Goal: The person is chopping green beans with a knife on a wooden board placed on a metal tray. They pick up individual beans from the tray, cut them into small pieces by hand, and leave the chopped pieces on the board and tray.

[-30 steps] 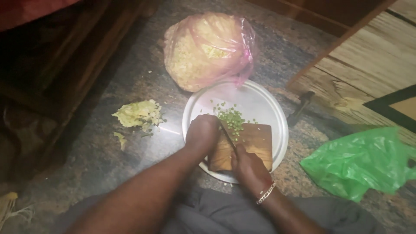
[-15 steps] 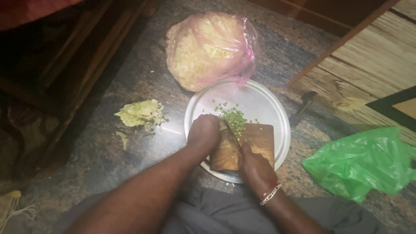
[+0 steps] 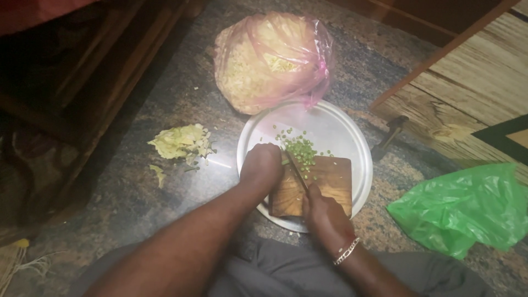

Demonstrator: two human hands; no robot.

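Stone floor [image 3: 165,203] carries a steel plate [image 3: 341,124] holding a wooden board [image 3: 330,184]. Chopped green beans [image 3: 301,151], tiny bright pieces, heap at the board's far edge. Right hand [image 3: 327,217] fingers clamped on knife [image 3: 296,170]; left hand [image 3: 261,165] fingers curled together, pressing beans.

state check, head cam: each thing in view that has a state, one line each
left hand: fisted on the cutting board's left edge
right hand: gripping the knife
knife: blade down in the chopped greens
cutting board: flat on the steel plate
pink bag: full, closed
green bag: crumpled
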